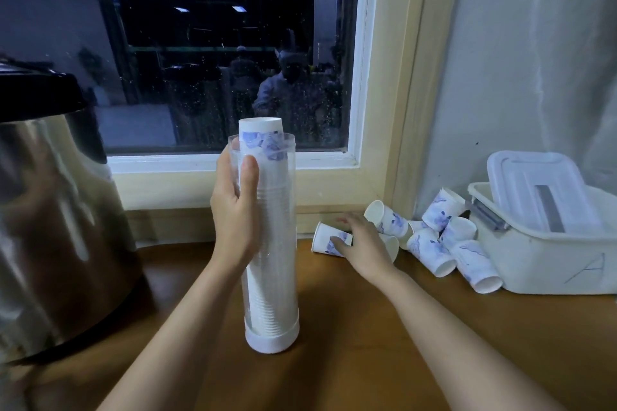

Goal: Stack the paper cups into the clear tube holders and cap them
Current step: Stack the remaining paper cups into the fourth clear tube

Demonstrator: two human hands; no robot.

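Your left hand [233, 210] wraps clear tube holder [278, 277] near its top. Your right hand [364, 240] clasps lying paper cup [324, 238] right of holder, cup pile [430, 245] beyond.

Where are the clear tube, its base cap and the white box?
clear tube [278, 243], head view, middle of its wall.
base cap [272, 340], head view, front side.
white box [541, 264], head view, front wall.

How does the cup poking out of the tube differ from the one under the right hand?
The top cup stands bottom-up, nested on the stack in the clear tube that the left hand grips; the loose cup lies on its side on the counter, mouth leftward. The tube wall sheathes the top cup's lower part; the right hand covers the loose cup's base. Both are white with blue print.
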